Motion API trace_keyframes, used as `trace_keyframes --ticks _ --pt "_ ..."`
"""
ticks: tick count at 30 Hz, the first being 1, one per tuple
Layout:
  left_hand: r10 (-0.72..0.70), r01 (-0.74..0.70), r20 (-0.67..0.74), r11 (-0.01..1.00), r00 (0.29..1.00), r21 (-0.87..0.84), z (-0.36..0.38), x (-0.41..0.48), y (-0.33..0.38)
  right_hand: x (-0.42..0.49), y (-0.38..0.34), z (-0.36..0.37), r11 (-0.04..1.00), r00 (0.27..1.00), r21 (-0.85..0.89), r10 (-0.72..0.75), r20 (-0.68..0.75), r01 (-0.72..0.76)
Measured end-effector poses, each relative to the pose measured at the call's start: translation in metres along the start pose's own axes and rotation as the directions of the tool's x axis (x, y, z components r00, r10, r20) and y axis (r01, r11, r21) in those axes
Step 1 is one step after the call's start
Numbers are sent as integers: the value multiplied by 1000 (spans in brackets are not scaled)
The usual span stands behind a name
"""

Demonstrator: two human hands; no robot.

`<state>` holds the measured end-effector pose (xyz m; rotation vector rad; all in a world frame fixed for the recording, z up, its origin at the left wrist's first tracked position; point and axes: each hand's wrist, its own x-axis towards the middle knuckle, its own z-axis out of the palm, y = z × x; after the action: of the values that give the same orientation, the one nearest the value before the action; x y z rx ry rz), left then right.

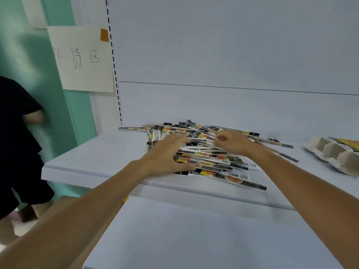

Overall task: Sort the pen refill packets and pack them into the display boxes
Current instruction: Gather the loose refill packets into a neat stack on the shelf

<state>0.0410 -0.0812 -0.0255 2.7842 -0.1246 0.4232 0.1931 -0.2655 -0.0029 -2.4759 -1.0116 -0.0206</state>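
pile of pen refill packets point(209, 158) sits on the pale shelf point(97, 158), roughly mid-shelf, loose and overlapping, long thin packets fanned in several directions, a few strays reaching toward the back panel and off to the right. nearest packet point(233, 178) lies close to the shelf's front edge. left hand point(165, 154) is flat on the left side of the pile, palm down, fingers spread and laid across the packets, thumb down at the near side touching the lower packets. right hand point(233, 143) is on the upper right part of the pile, fingers curled inward with the tips meeting around the top packets; looks like a pinch on one or more of them but motion blur means i cannot tell exactly which packet. both forearms come in from the bottom of the frame, bare. far right on the same shelf, well apart from the pile, a moulded pulp tray point(334, 154) with a yellow-printed label on top, partly cut off by the frame edge. second, lower shelf point(194, 239) in the foreground, nothing on the visible part. handwritten paper sign point(81, 59) taped to the wall at upper left with orange tape. another person in dark clothes point(17, 142) stands at left edge, blurred.
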Motion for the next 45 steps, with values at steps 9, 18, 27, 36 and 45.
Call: trace_keyframes --ticks 9,18,27,36,45 --pt "43 -61 150 992 988 114 23 10 -5 19 7 9 992 980 -117 67 187 -45" --pt "53 -83 96 936 994 343 19 10 5 21 4 4 995 972 -100 18 233 5" --pt "48 27 -167 907 985 421 11 7 8 29 7 7 991 973 -113 -42 228 70" --pt "226 -224 16 954 974 200 23 15 18 34 -1 10 974 963 -128 -155 222 187" --pt "81 -69 -56 979 995 190 23 23 27 39 13 10 985 980 -150 -56 191 86"
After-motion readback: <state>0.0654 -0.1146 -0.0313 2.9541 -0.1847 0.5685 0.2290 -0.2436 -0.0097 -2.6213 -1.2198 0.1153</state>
